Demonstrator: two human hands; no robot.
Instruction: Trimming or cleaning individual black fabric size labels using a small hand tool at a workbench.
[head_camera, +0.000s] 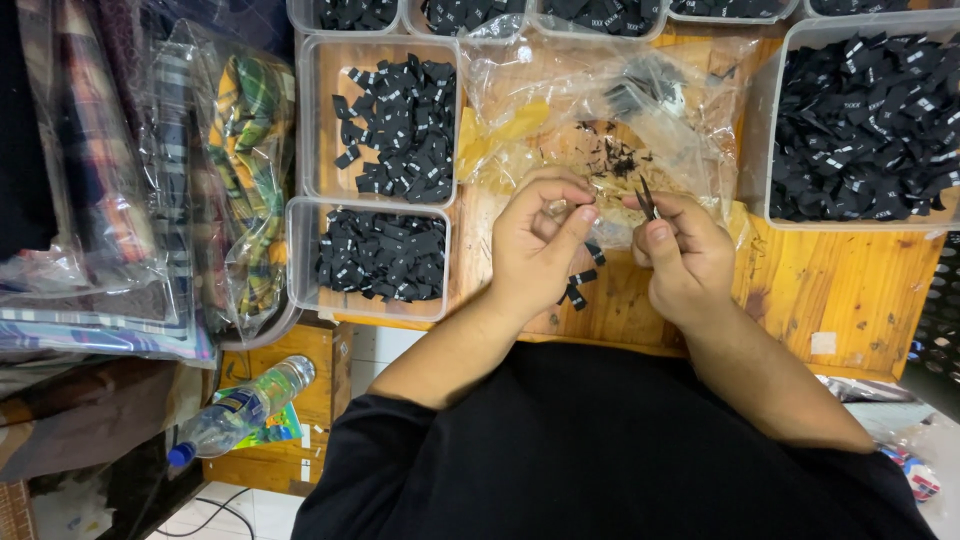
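Note:
My left hand (540, 240) is curled over the wooden table (840, 290), its thumb and fingers pinched on something small that I cannot make out. My right hand (680, 250) pinches small dark snips (646, 198), their tips pointing up toward the left hand. A few black fabric labels (580, 285) lie on the wood just under and between the two hands. Tiny dark thread scraps (615, 158) lie on a crumpled clear plastic bag (600, 110) just beyond my fingers.
Clear plastic trays of black labels stand at left (385, 125), lower left (375, 255) and far right (865, 125), with more along the back. Bagged plaid cloth (240, 170) is stacked at the left. A plastic water bottle (240, 410) lies below the table edge.

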